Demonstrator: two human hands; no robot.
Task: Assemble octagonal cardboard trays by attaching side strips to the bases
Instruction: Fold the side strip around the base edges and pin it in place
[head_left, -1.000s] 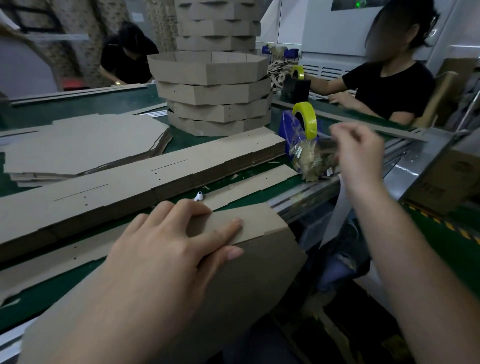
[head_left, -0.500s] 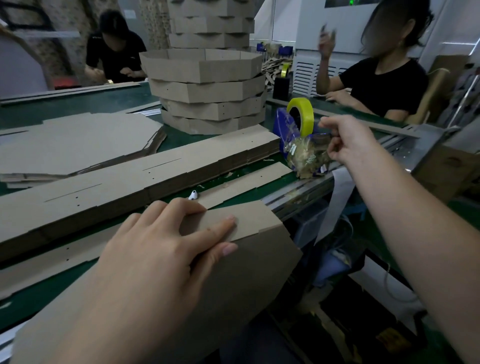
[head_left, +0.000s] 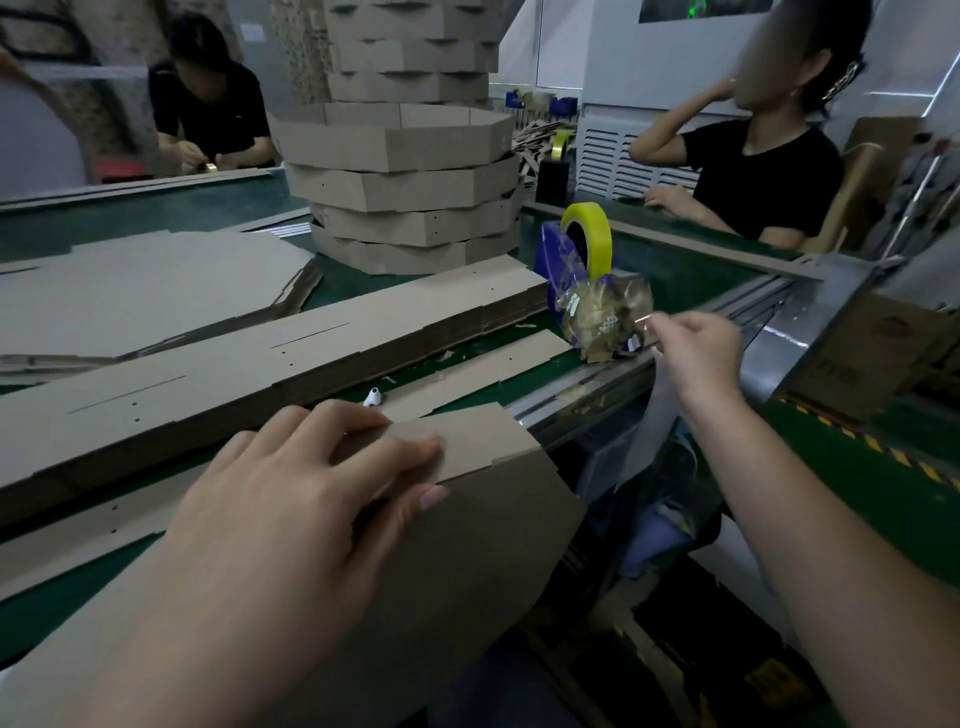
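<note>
Left grip (head_left: 291, 499) spread flat, pressing side strip (head_left: 483, 436) onto base (head_left: 467, 561) at near edge of surface (head_left: 675, 273). Right grip (head_left: 696, 348) pinches tape end (head_left: 644, 321) beside dispenser (head_left: 553, 254). Strip stack (head_left: 311, 353) and finished trays (head_left: 410, 171) lie behind.

Dim, murky indoor light, brighter upper right; wide-angle bending at edges, soft foreground.

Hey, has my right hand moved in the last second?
Yes. Against the tape dispenser, the right hand has dropped lower and nearer the person, pinching a tape end.
</note>
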